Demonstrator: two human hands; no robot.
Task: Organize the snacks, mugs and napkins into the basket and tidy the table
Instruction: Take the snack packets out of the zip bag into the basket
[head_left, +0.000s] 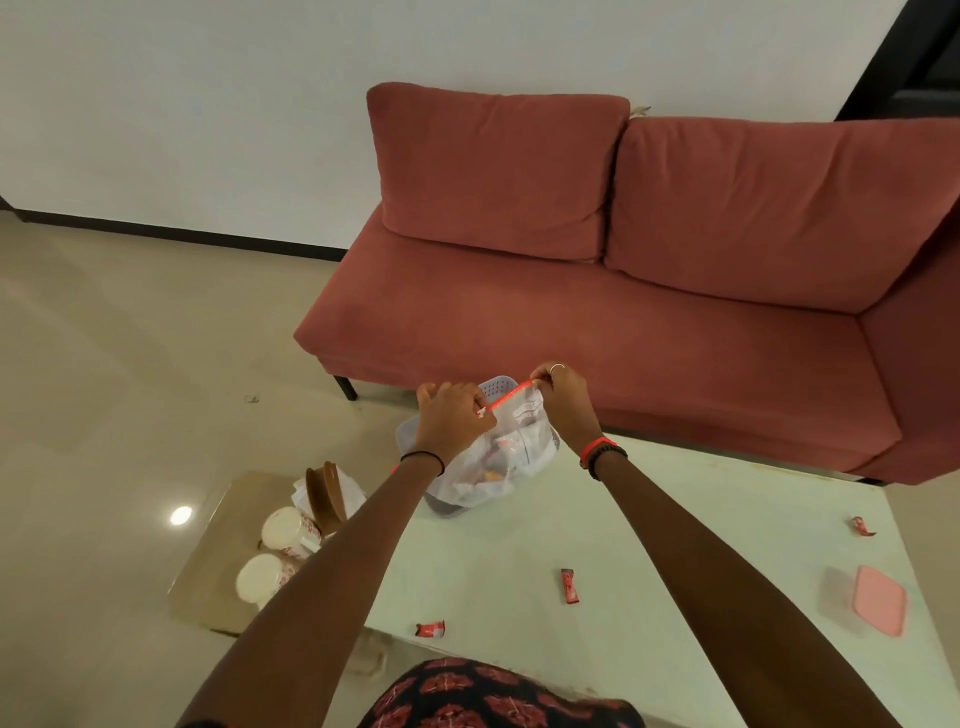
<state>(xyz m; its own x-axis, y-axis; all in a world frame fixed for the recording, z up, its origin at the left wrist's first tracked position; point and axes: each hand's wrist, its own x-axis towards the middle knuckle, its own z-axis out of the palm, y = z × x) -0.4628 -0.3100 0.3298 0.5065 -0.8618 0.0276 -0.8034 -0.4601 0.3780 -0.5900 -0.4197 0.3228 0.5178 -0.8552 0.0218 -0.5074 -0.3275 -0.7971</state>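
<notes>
A clear zip bag (511, 452) with a red seal strip holds several small snack packets. I hold it upright over the grey perforated basket (410, 434) at the table's far left corner. My left hand (449, 421) pinches the left end of the red strip and my right hand (563, 397) pinches the right end. Three red snack wrappers lie loose on the white table (649, 597): one near the front edge (430, 630), one in the middle (570, 585), one at the right (862, 526).
A clear box with a pink lid (872, 600) sits at the table's right edge. On a cardboard sheet (218, 561) on the floor to the left stand two white mugs (283, 530) (262, 574), napkins and brown plates (324, 491). A red sofa (623, 291) stands beyond the table.
</notes>
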